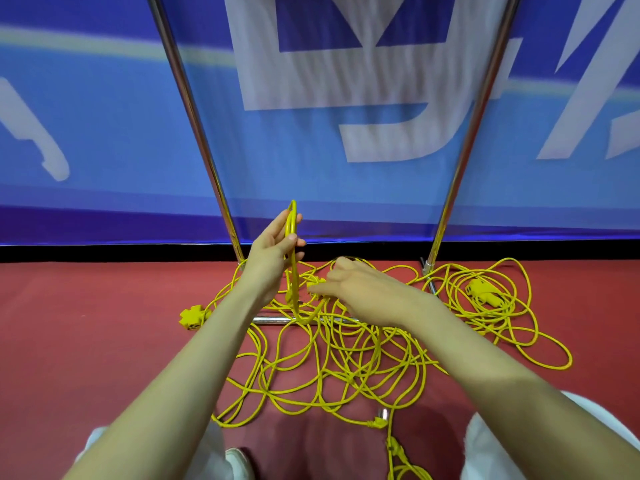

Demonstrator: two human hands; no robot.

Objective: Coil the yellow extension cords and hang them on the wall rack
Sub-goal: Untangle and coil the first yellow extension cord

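A tangle of yellow extension cords (332, 362) sprawls over the red floor in front of me. My left hand (273, 251) is raised and grips a narrow upright loop of yellow cord (292, 220), whose strands hang down to the pile. My right hand (349, 285) reaches low over the pile and pinches a strand of cord near a yellow plug (317, 282). A yellow multi-socket end (192, 317) lies at the left edge of the tangle. A second loose coil with its socket block (483, 291) lies to the right.
Two chrome rack poles (194, 123) (474, 133) rise from the floor, joined by a low crossbar (273, 319) under the cords. Behind them hangs a blue banner (104, 116). My white-trousered knees (485, 445) and a white shoe (239, 462) are at the bottom edge.
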